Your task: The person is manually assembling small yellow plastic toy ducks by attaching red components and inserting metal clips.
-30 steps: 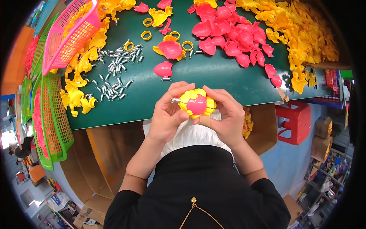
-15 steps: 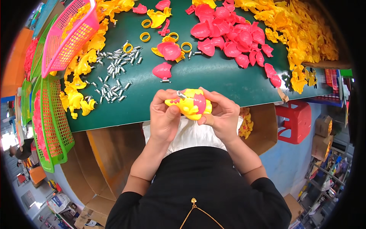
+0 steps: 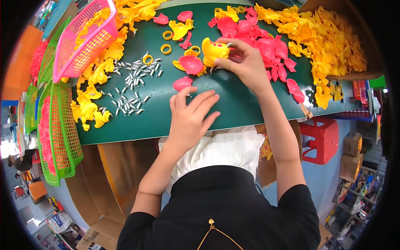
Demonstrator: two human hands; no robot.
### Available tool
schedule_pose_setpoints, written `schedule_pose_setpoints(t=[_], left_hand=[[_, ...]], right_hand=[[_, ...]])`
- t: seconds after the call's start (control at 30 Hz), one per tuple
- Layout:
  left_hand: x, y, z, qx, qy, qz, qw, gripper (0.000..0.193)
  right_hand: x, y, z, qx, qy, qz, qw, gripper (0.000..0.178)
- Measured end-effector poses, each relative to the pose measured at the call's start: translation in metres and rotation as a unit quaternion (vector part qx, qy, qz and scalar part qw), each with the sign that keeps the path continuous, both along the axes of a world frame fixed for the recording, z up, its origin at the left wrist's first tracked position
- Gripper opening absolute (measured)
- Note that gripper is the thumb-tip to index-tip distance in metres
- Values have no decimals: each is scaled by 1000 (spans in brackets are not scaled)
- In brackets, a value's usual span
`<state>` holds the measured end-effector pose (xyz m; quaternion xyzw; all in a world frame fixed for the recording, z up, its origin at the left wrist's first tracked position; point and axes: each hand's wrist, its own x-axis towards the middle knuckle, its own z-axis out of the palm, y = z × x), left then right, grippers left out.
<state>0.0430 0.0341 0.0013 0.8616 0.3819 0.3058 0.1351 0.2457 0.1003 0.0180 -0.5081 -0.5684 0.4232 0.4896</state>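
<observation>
Over the far middle of the green table, my right hand (image 3: pixel 241 62) grips a yellow plastic toy figure (image 3: pixel 213 51) between thumb and fingers. A small metal cylinder pokes out beside its fingers. My left hand (image 3: pixel 191 112) hovers nearer the table's front edge, empty, with its fingers spread. Just beyond those fingertips lies a pink shell piece (image 3: pixel 182 84). Below the toy, another pink shell (image 3: pixel 191 65) rests on yellow parts. Yellow rings (image 3: pixel 166 49) lie to the left of it. Farther left are scattered small silver metal cylinders (image 3: pixel 134 75).
A heap of pink shells (image 3: pixel 266 46) covers the back right. Yellow pieces spill from a cardboard box (image 3: pixel 354 75) at far right and line the left side. Pink (image 3: pixel 62 54) and green baskets (image 3: pixel 68 137) flank the table. A red stool (image 3: pixel 325 141) stands right, below table level.
Both hands held the toy near the front edge before. My right hand has carried it away from me over the table; my left hand has let go and spread its fingers.
</observation>
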Motion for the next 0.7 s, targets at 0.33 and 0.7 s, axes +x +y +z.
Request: schedule_pose_setpoints(t=[0.33, 0.7], left_hand=[[-6, 4, -6, 26, -4, 26, 999, 25], [-7, 16, 18, -153, -368, 58, 916, 37]], right_hand=[[-21, 4, -3, 176, -248, -11, 953, 47], [-22, -21, 9, 108, -43, 51, 992, 51]])
